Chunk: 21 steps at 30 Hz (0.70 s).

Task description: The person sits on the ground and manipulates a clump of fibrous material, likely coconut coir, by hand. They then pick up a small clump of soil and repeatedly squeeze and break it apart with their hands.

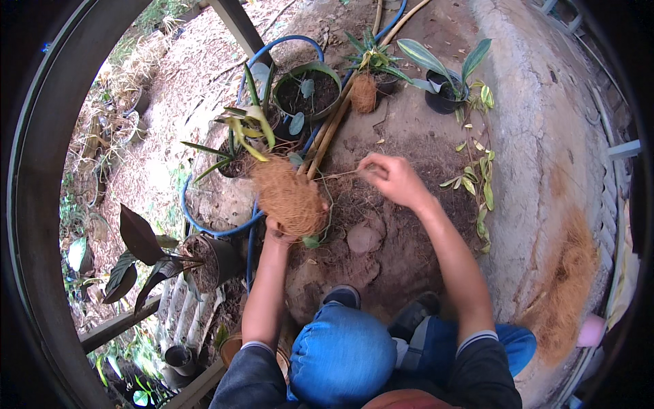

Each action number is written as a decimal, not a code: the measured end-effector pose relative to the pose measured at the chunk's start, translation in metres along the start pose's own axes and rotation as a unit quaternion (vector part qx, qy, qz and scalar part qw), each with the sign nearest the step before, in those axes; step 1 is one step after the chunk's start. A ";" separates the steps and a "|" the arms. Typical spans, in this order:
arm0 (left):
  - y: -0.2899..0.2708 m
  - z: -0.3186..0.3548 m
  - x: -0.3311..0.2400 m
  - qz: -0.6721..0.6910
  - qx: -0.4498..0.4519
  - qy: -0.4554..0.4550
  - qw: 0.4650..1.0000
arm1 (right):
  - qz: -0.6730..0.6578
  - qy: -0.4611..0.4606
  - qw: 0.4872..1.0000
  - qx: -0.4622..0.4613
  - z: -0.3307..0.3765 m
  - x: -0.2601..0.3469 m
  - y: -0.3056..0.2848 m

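Note:
My left hand (pixel 281 234) holds from below a round ball of brown coconut fibre (pixel 289 196) with a green-and-yellow leafy plant (pixel 246 128) growing out of its top. A thin string (pixel 340 174) runs from the ball to my right hand (pixel 390 178), which pinches its end and keeps it taut. Both hands are over a patch of dark soil (pixel 381 225) on a concrete slab. My knees in blue jeans (pixel 344 351) are at the bottom.
Another fibre-wrapped plant (pixel 364 88) and a black pot with a broad-leaved plant (pixel 444 88) stand farther on. A green pot of soil (pixel 308 92), a blue hose (pixel 245 228), bamboo sticks (pixel 327 133) and a dark-leaved potted plant (pixel 204 259) lie left. Loose fibre (pixel 565 286) is piled right.

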<state>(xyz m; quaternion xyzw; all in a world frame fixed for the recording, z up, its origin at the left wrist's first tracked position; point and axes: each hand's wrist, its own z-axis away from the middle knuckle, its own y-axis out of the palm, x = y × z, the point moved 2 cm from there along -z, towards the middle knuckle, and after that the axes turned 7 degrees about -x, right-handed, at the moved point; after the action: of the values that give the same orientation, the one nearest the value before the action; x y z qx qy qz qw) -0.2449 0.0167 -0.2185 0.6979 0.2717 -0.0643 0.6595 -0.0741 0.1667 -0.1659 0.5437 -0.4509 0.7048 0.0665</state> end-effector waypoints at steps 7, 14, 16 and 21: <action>-0.012 0.031 -0.042 -0.014 -0.011 0.009 1.000 | -0.097 0.006 0.981 -0.165 0.013 -0.055 -0.050; -0.016 0.053 -0.082 0.028 -0.044 0.043 0.998 | -0.087 0.010 0.933 -0.349 0.032 -0.062 -0.135; -0.009 0.059 -0.090 0.044 -0.078 0.063 0.994 | -0.086 0.025 0.929 -0.361 0.042 -0.060 -0.163; -0.002 0.064 -0.095 0.157 -0.102 0.082 0.979 | -0.368 0.119 0.850 -0.356 0.084 -0.115 -0.257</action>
<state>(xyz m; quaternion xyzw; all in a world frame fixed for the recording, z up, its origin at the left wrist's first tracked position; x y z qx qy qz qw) -0.3092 -0.0720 -0.1857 0.6640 0.2166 0.1258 0.7045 0.1817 0.3031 -0.1156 0.5212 -0.4264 0.4787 0.5633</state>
